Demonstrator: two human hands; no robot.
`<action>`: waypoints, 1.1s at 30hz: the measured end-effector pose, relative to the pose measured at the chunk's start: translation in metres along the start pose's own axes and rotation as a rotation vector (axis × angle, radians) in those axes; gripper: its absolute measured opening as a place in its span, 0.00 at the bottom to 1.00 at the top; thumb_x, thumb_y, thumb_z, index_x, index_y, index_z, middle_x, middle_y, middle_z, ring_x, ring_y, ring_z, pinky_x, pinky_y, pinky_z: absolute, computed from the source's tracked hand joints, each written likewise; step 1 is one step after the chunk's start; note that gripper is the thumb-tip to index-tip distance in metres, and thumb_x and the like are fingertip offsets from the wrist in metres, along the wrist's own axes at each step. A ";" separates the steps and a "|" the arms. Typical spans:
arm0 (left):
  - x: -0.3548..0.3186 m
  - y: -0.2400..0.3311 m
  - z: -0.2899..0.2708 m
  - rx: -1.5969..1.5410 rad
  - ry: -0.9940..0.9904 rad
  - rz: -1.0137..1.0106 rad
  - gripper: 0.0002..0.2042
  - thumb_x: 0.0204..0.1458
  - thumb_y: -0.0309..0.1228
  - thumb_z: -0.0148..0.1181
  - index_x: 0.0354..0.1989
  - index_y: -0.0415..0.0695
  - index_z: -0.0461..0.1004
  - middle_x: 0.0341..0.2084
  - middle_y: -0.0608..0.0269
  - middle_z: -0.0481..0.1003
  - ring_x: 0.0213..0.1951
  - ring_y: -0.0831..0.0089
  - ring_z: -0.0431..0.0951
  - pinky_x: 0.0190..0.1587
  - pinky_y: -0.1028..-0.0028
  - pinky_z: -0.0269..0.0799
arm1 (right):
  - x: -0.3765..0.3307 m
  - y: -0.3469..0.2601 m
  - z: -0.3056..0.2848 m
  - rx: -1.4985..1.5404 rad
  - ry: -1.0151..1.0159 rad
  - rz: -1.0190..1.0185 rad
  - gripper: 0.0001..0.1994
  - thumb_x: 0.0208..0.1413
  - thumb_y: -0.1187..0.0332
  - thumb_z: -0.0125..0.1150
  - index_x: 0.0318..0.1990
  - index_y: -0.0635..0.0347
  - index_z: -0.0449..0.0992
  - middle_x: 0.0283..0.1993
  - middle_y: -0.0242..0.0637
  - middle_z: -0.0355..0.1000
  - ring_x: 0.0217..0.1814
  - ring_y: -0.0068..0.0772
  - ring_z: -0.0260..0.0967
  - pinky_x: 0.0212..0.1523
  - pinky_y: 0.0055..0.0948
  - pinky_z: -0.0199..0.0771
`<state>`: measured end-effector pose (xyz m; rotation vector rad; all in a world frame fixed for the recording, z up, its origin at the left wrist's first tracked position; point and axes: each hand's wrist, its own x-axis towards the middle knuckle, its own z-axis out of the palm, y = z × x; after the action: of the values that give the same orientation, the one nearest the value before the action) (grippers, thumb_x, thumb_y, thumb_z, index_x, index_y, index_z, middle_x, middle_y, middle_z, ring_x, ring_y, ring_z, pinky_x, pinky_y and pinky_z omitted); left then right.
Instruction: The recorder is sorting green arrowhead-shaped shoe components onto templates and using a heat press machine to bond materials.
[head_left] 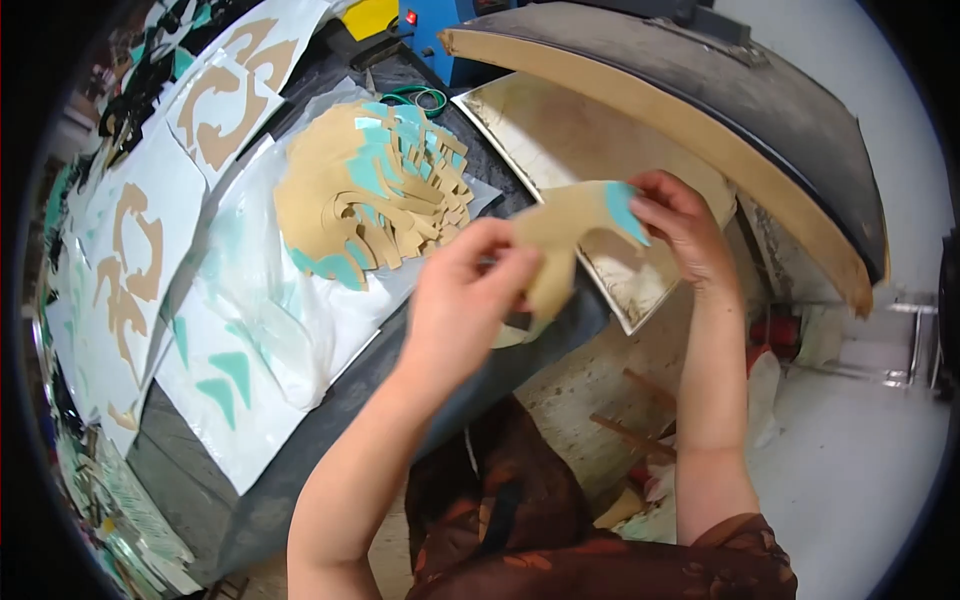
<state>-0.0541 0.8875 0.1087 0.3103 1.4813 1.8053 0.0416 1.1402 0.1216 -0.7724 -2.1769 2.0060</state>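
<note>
My left hand [465, 290] is closed on a curved tan cut-out piece [575, 215], fingers pinching its near side. My right hand [685, 222] pinches the far end of this same piece, where a turquoise patch covers the tip. The piece hangs in the air above the table's edge, slightly blurred. Left of it, a fanned pile of similar tan and turquoise pieces [320, 190] lies on plastic sheeting. Green-handled scissors [418, 98] rest just behind the pile.
A pale flat plate [560, 130] lies beneath a raised, padded, tan-edged lid [690, 105] at the right. Behind the pile stands a blue box [440, 45] with a red light. White sheets [160, 220] bearing tan shapes cover the left. Turquoise shapes [225, 385] lie on a nearer sheet.
</note>
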 end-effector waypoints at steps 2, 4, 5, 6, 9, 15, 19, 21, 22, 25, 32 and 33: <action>0.022 -0.014 0.037 -0.182 -0.037 -0.051 0.06 0.56 0.27 0.58 0.36 0.36 0.74 0.24 0.67 0.74 0.23 0.81 0.75 0.25 0.80 0.71 | 0.011 0.007 -0.037 -0.081 0.079 0.083 0.10 0.57 0.70 0.61 0.47 0.56 0.75 0.36 0.22 0.71 0.36 0.12 0.65 0.36 0.15 0.63; 0.043 -0.022 0.069 -0.200 -0.051 -0.112 0.06 0.52 0.25 0.59 0.34 0.34 0.73 0.20 0.64 0.73 0.20 0.80 0.75 0.25 0.76 0.71 | 0.028 0.014 -0.072 -0.118 0.136 0.162 0.10 0.58 0.69 0.60 0.47 0.53 0.75 0.38 0.21 0.72 0.38 0.13 0.66 0.38 0.15 0.62; 0.054 -0.024 0.081 -0.211 -0.047 -0.112 0.06 0.52 0.25 0.58 0.33 0.34 0.73 0.20 0.60 0.74 0.21 0.75 0.77 0.26 0.73 0.72 | 0.040 0.020 -0.085 -0.126 0.198 0.191 0.09 0.58 0.68 0.59 0.46 0.53 0.75 0.39 0.21 0.72 0.39 0.13 0.67 0.39 0.15 0.62; 0.064 -0.026 0.089 -0.209 -0.051 -0.151 0.06 0.51 0.26 0.57 0.31 0.34 0.74 0.20 0.57 0.75 0.22 0.70 0.78 0.26 0.71 0.73 | 0.053 0.023 -0.097 -0.128 0.117 0.145 0.09 0.58 0.68 0.59 0.46 0.53 0.75 0.39 0.21 0.72 0.39 0.13 0.67 0.39 0.15 0.62; 0.104 -0.030 0.089 0.566 0.155 0.269 0.07 0.50 0.31 0.58 0.33 0.40 0.77 0.23 0.48 0.77 0.27 0.53 0.79 0.35 0.63 0.77 | 0.092 0.029 -0.114 -0.257 0.108 0.099 0.10 0.57 0.65 0.61 0.46 0.52 0.76 0.40 0.22 0.72 0.41 0.14 0.67 0.40 0.17 0.63; 0.165 -0.025 0.047 1.018 0.422 0.406 0.09 0.47 0.31 0.55 0.33 0.43 0.79 0.26 0.47 0.77 0.32 0.47 0.78 0.39 0.55 0.75 | 0.155 0.032 -0.094 -0.462 0.195 -0.036 0.14 0.54 0.62 0.66 0.47 0.53 0.78 0.44 0.24 0.73 0.44 0.17 0.68 0.41 0.21 0.65; 0.185 -0.024 0.027 1.159 0.581 0.449 0.08 0.46 0.29 0.57 0.33 0.43 0.79 0.26 0.51 0.79 0.33 0.51 0.78 0.38 0.56 0.74 | 0.182 0.032 -0.074 -0.545 0.215 -0.128 0.19 0.50 0.63 0.70 0.49 0.56 0.78 0.48 0.29 0.74 0.48 0.22 0.69 0.47 0.24 0.67; 0.190 -0.026 0.018 1.147 0.621 0.473 0.09 0.46 0.29 0.57 0.36 0.43 0.78 0.27 0.53 0.79 0.34 0.53 0.78 0.39 0.57 0.74 | 0.191 0.033 -0.065 -0.455 0.218 -0.220 0.19 0.50 0.66 0.71 0.49 0.58 0.77 0.48 0.30 0.74 0.49 0.23 0.69 0.51 0.25 0.67; 0.192 -0.028 0.016 1.137 0.655 0.504 0.10 0.46 0.29 0.58 0.38 0.44 0.78 0.27 0.55 0.80 0.35 0.54 0.78 0.40 0.57 0.73 | 0.194 0.033 -0.062 -0.425 0.216 -0.250 0.19 0.50 0.66 0.72 0.50 0.59 0.77 0.48 0.30 0.74 0.50 0.24 0.69 0.52 0.25 0.67; 0.194 -0.031 0.012 1.164 0.647 0.411 0.14 0.46 0.29 0.58 0.43 0.45 0.74 0.28 0.58 0.80 0.38 0.57 0.78 0.43 0.58 0.72 | 0.204 0.032 -0.056 -0.417 0.148 -0.227 0.18 0.51 0.68 0.71 0.50 0.59 0.77 0.47 0.30 0.74 0.51 0.25 0.69 0.56 0.26 0.66; 0.183 -0.035 0.010 1.083 0.680 0.460 0.15 0.47 0.29 0.59 0.45 0.45 0.71 0.28 0.59 0.78 0.39 0.57 0.75 0.44 0.59 0.69 | 0.212 0.032 -0.053 -0.437 0.110 -0.266 0.16 0.51 0.68 0.71 0.47 0.59 0.78 0.45 0.29 0.74 0.49 0.22 0.69 0.54 0.25 0.67; 0.176 -0.038 0.012 1.058 0.698 0.532 0.13 0.46 0.30 0.60 0.42 0.46 0.72 0.28 0.61 0.77 0.38 0.58 0.74 0.43 0.60 0.66 | 0.213 0.032 -0.052 -0.436 0.107 -0.273 0.16 0.51 0.68 0.71 0.46 0.59 0.78 0.45 0.28 0.74 0.49 0.22 0.68 0.54 0.24 0.67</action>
<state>-0.1509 1.0182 0.0299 0.6684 3.0362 1.3557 -0.1135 1.2762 0.0408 -0.5615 -2.5250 1.3527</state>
